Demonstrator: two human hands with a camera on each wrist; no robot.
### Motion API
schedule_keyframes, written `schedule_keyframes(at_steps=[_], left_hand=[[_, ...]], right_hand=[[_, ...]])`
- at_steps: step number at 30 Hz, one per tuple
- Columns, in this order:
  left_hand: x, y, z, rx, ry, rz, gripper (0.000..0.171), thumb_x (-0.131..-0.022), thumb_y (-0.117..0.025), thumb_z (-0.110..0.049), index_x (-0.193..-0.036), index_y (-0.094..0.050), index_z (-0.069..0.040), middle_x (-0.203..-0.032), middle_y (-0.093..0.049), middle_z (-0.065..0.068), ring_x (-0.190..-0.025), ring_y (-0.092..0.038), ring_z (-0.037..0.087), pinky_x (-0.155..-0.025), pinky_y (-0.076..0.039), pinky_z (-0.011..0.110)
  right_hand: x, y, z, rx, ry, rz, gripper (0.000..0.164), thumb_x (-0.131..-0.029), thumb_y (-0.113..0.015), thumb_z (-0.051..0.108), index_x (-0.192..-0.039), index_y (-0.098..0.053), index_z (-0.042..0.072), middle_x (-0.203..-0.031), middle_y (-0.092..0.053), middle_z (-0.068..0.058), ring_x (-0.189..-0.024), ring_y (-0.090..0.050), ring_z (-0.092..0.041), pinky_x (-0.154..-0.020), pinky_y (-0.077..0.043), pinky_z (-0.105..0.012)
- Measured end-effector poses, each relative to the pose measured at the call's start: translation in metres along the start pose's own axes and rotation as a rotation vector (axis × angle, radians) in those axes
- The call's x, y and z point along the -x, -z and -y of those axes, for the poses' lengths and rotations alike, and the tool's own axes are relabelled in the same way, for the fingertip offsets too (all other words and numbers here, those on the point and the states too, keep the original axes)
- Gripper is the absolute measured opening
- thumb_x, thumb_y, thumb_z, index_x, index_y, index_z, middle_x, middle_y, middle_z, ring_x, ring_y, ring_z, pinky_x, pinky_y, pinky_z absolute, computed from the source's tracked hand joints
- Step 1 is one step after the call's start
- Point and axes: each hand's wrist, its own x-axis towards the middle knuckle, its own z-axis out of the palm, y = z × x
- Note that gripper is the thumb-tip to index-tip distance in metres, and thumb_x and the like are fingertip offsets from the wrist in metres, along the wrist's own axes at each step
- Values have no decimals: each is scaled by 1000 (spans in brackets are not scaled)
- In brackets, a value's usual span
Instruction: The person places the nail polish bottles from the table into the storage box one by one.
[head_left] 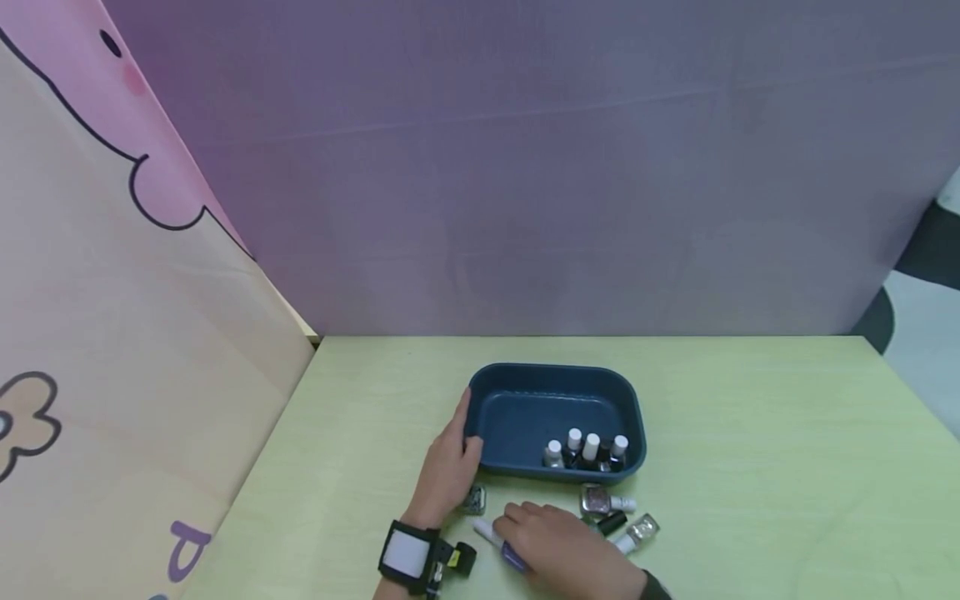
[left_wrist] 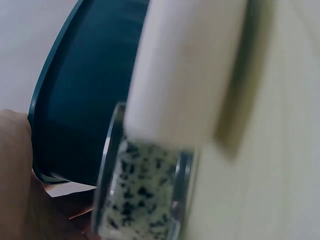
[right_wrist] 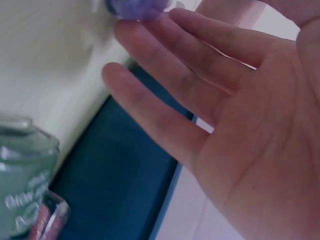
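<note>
A dark blue tray (head_left: 517, 408) lies on the table. My left hand (head_left: 448, 467) holds its left side, index finger along the rim and thumb at the near corner. In the left wrist view, a speckled nail polish bottle (left_wrist: 142, 192) with a white cap (left_wrist: 185, 70) stands in front of the tray wall. My right hand (head_left: 558, 546) reaches down in front of the tray, its fingertips on a purple nail polish bottle (head_left: 514, 557) with a long white cap. The right wrist view shows those fingertips (right_wrist: 127, 30) against the purple glass; the thumb's tip is out of frame.
Several white-capped nail polish bottles (head_left: 591, 447) stand in the tray's near right corner. Right of my right hand lie a dark pinkish bottle (head_left: 596, 499), a black-capped bottle (head_left: 611, 523) and a glittery one (head_left: 643, 527). A grey-purple cloth (head_left: 570, 208) hangs behind the table.
</note>
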Motion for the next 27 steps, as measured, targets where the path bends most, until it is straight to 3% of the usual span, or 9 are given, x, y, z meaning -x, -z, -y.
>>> schedule_keyframes(at_steps=[4, 8, 15, 18, 22, 27], left_hand=[[0, 0, 1, 0, 2, 7, 71, -100, -47, -18, -159, -12, -36, -148, -47, 2, -73, -48, 13, -78, -42, 33], [0, 0, 0, 6, 6, 16, 71, -100, -47, -17, -159, -12, -36, -140, -51, 4, -62, -41, 12, -68, -41, 30], [0, 1, -1, 3, 6, 12, 72, -100, -47, -17, -159, -12, -36, -135, -53, 7, -58, -38, 11, -63, -39, 28], [-1, 1, -1, 7, 4, 12, 72, -100, -47, -17, -159, -12, -36, -135, -53, 6, -56, -37, 10, -60, -39, 28], [-1, 1, -1, 3, 3, 15, 72, -100, -47, -17, -159, -12, -36, -137, -52, 5, -56, -37, 10, -60, -38, 28], [0, 1, -1, -2, 11, 16, 72, -99, -48, -17, -159, -12, -36, -136, -52, 5, -56, -37, 10, -60, -39, 27]], right_hand=[[5, 4, -3, -61, -30, 38, 45, -81, -79, 39, -120, -64, 23, -97, -57, 14, -84, -52, -2, -80, -51, -30], [8, 6, -7, -117, -69, 87, 57, -73, -81, 53, -120, -65, 26, -96, -55, 15, -83, -49, -3, -79, -50, -31], [6, 5, -7, -46, -62, 44, 28, -79, -80, 29, -105, -71, 22, -85, -53, 14, -76, -46, -3, -72, -48, -26], [5, 4, -6, -15, -81, 19, 20, -80, -79, 26, -98, -73, 20, -81, -54, 12, -72, -46, -3, -68, -47, -24], [5, 3, -7, 3, -92, 12, 17, -78, -80, 20, -93, -73, 21, -80, -54, 11, -71, -45, -4, -66, -45, -24], [7, 2, -9, -74, -101, 40, 24, -74, -80, 13, -94, -72, 25, -83, -52, 13, -75, -44, -4, -69, -45, -25]])
